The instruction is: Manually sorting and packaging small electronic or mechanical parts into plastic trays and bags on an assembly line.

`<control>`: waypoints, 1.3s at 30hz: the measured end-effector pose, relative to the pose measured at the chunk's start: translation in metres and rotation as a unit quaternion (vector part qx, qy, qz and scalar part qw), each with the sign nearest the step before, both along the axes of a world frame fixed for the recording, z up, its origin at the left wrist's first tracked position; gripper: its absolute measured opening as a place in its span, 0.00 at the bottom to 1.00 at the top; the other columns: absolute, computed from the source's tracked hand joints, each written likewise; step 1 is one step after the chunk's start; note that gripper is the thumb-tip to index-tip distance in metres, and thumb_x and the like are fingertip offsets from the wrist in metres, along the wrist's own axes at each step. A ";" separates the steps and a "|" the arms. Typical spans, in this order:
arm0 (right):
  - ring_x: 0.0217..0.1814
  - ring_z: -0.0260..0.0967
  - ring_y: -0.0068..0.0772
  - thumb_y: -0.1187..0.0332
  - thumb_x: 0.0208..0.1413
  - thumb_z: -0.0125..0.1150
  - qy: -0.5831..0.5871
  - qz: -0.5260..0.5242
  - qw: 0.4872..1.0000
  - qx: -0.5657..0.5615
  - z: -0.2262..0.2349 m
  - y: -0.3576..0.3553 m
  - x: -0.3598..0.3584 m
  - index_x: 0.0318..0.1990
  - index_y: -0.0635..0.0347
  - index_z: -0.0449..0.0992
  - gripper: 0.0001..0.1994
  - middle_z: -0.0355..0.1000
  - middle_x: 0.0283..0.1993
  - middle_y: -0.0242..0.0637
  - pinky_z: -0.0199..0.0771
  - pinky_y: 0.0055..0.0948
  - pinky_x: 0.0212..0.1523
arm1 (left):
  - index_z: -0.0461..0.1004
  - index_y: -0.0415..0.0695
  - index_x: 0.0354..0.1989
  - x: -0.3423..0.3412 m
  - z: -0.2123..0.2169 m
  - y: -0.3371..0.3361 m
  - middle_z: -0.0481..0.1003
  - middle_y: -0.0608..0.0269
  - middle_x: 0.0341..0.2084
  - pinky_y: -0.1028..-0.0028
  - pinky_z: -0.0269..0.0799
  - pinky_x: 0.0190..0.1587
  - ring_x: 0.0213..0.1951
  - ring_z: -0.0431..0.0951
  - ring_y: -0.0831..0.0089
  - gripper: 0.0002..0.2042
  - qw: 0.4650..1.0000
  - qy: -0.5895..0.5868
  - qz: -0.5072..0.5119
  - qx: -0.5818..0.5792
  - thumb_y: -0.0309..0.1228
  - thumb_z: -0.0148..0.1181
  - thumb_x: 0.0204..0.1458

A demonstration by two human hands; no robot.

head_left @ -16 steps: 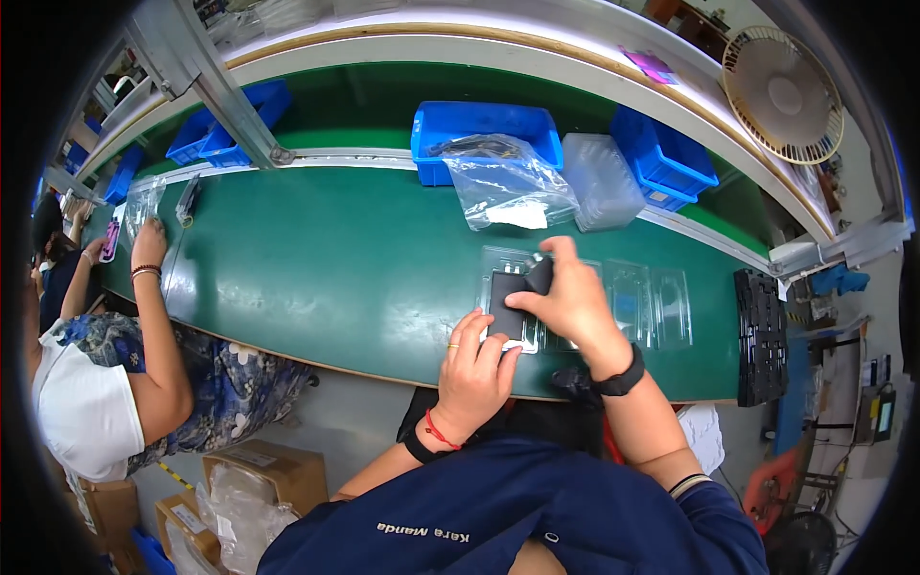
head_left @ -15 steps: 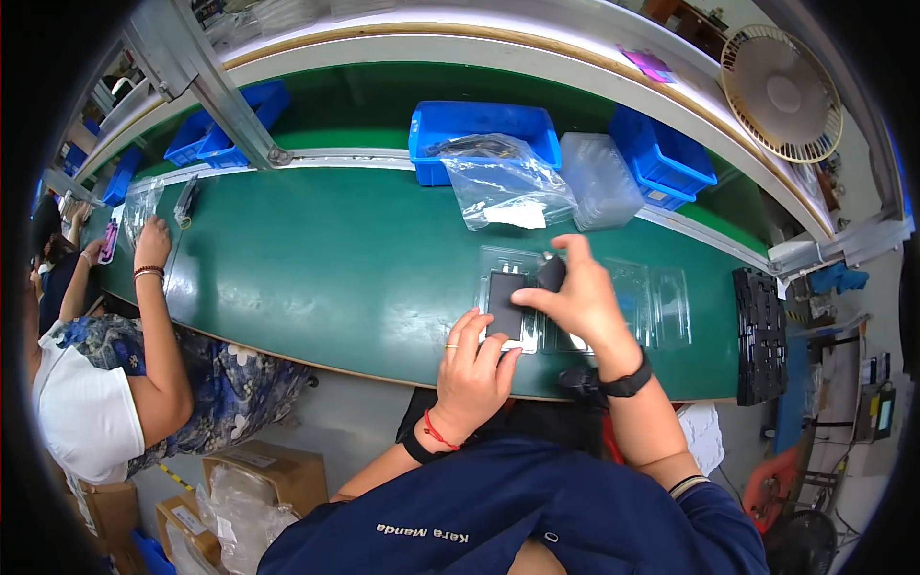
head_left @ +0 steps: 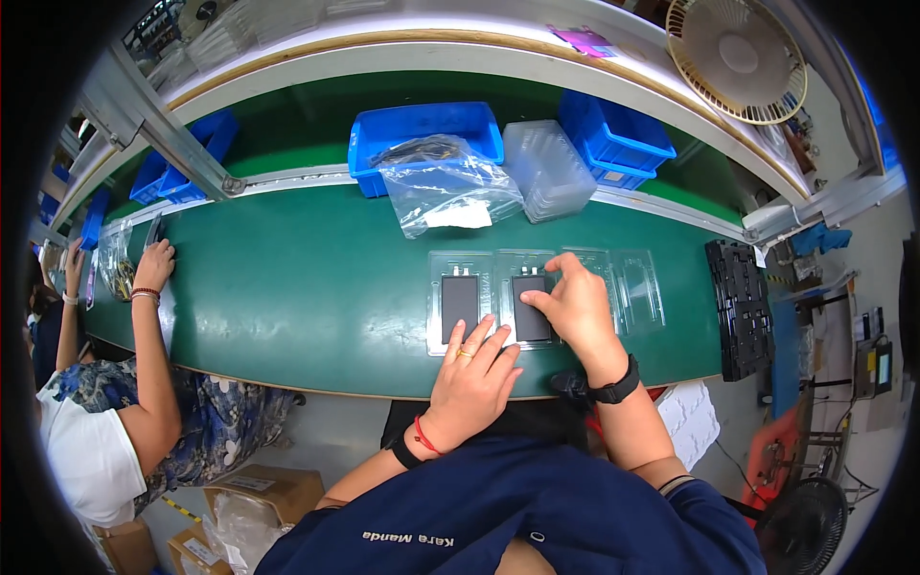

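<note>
Two black slabs lie on the green table [head_left: 297, 278], the left slab [head_left: 460, 300] and the right slab [head_left: 530, 323], each upright to the wearer in a clear tray, two small metal tabs at the top. Look at the left hand [head_left: 473, 376]: palm down, fingers spread, closed round nothing, and it covers the lower right corner of the left slab; whether the fingertips press or merely hover is hard to call. Across to the right hand [head_left: 581, 305], thumb lying across the right slab and forefinger bent near its top, a gap between them; the other fingers are tucked out of sight, so I cannot tell whether it has hold of anything. More clear trays [head_left: 640, 287] sit to the right, their outlines faint against the green and partly behind that hand. Further back, a blue bin [head_left: 422, 121] is draped with a plastic bag [head_left: 450, 187], its dark contents blurred by the film; beside it stands a stack of clear trays [head_left: 548, 172], too see-through to count. Out right, black racks [head_left: 741, 311] line the table's end. Up top, a pale fan [head_left: 738, 53] is cut off by the frame, and far left a co-worker's hand [head_left: 155, 261] reaches in beside another bag [head_left: 115, 261], the contents indistinct.
</note>
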State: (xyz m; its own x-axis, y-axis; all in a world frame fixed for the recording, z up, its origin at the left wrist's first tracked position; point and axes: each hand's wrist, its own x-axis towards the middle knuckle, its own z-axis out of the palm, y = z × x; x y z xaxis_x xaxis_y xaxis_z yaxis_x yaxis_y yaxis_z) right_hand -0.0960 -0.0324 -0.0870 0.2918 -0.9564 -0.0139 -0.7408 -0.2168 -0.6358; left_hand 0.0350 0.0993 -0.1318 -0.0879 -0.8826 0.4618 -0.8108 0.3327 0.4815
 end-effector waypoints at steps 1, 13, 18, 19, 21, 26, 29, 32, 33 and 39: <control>0.28 0.74 0.47 0.66 0.38 0.74 0.033 0.004 0.999 -0.019 -0.001 0.000 0.001 0.37 0.65 0.71 0.21 0.73 0.25 0.46 0.72 0.38 0.30 | 0.75 0.42 0.39 -0.001 0.000 0.000 0.72 0.56 0.47 0.48 0.56 0.59 0.56 0.67 0.54 0.12 1.000 -0.001 -0.002 0.000 0.32 0.63 0.46; 0.20 0.70 0.31 0.61 0.45 0.70 -0.023 -0.174 0.978 -0.116 0.030 -0.019 -0.116 0.36 0.67 0.75 0.18 0.70 0.17 0.40 0.70 0.31 0.23 | 0.75 0.42 0.39 0.001 0.002 0.000 0.72 0.55 0.46 0.50 0.56 0.60 0.56 0.67 0.53 0.13 1.000 -0.024 0.018 -0.002 0.29 0.64 0.44; 0.30 0.75 0.39 0.62 0.44 0.69 0.122 -0.359 0.917 -0.124 0.042 -0.058 -0.316 0.33 0.63 0.78 0.14 0.76 0.27 0.44 0.73 0.33 0.35 | 0.74 0.39 0.38 -0.011 0.003 -0.009 0.72 0.52 0.46 0.50 0.56 0.60 0.55 0.67 0.51 0.12 0.999 -0.032 -0.001 -0.002 0.27 0.63 0.43; 0.33 0.76 0.41 0.62 0.43 0.68 0.125 -0.382 0.908 -0.116 0.035 -0.067 -0.352 0.33 0.61 0.78 0.13 0.77 0.30 0.45 0.74 0.34 0.38 | 0.74 0.39 0.38 -0.011 0.008 -0.008 0.71 0.51 0.46 0.50 0.56 0.60 0.55 0.68 0.50 0.12 0.999 -0.033 0.001 -0.001 0.26 0.62 0.44; 0.39 0.76 0.43 0.62 0.42 0.68 0.192 -0.398 0.893 -0.086 0.034 -0.091 -0.371 0.32 0.59 0.79 0.12 0.77 0.34 0.45 0.74 0.36 0.41 | 0.73 0.37 0.38 -0.004 0.006 -0.002 0.72 0.49 0.45 0.49 0.56 0.59 0.54 0.68 0.48 0.11 0.999 -0.046 0.014 -0.001 0.25 0.61 0.44; 0.43 0.75 0.44 0.62 0.39 0.71 0.177 -0.421 0.887 -0.066 0.007 -0.142 -0.440 0.34 0.59 0.79 0.15 0.77 0.37 0.45 0.73 0.35 0.46 | 0.74 0.37 0.38 -0.008 0.005 0.001 0.72 0.50 0.45 0.49 0.56 0.59 0.54 0.68 0.48 0.11 0.998 -0.057 0.018 -0.005 0.24 0.60 0.45; 0.45 0.74 0.44 0.58 0.38 0.73 0.135 -0.411 0.900 -0.059 -0.003 -0.161 -0.445 0.37 0.60 0.79 0.19 0.77 0.40 0.44 0.72 0.35 0.47 | 0.74 0.37 0.38 -0.009 0.005 0.000 0.72 0.50 0.45 0.48 0.57 0.59 0.54 0.68 0.49 0.12 0.997 -0.076 0.020 0.000 0.29 0.62 0.45; 0.48 0.72 0.44 0.55 0.38 0.74 0.144 -0.369 0.917 -0.051 -0.008 -0.180 -0.441 0.39 0.59 0.79 0.22 0.75 0.44 0.47 0.70 0.35 0.50 | 0.74 0.37 0.37 -0.011 0.007 -0.002 0.72 0.50 0.45 0.48 0.57 0.59 0.53 0.68 0.49 0.13 0.997 -0.074 0.018 0.005 0.30 0.63 0.44; 0.48 0.72 0.44 0.55 0.38 0.74 0.142 -0.367 0.918 -0.052 -0.008 -0.187 -0.440 0.39 0.59 0.79 0.22 0.75 0.44 0.47 0.70 0.35 0.50 | 0.74 0.37 0.37 -0.011 0.006 -0.003 0.72 0.50 0.45 0.48 0.57 0.58 0.53 0.68 0.49 0.13 0.997 -0.074 0.016 0.004 0.30 0.63 0.43; 0.54 0.68 0.51 0.53 0.40 0.73 0.256 -0.377 0.890 0.029 0.003 -0.202 -0.414 0.50 0.61 0.72 0.31 0.69 0.54 0.53 0.66 0.36 0.56 | 0.74 0.37 0.36 -0.011 0.008 -0.002 0.72 0.51 0.44 0.48 0.58 0.58 0.53 0.68 0.49 0.13 0.997 -0.074 0.024 -0.002 0.31 0.64 0.42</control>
State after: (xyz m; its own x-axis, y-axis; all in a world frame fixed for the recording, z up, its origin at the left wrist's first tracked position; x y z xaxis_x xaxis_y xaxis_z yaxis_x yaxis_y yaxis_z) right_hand -0.5097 -0.2347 -0.0842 -0.4914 -0.8708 -0.0166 -0.8571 0.4869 -0.1680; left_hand 0.0238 0.0971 -0.1242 -0.1138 -0.8855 0.4504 -0.8877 0.2942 0.3542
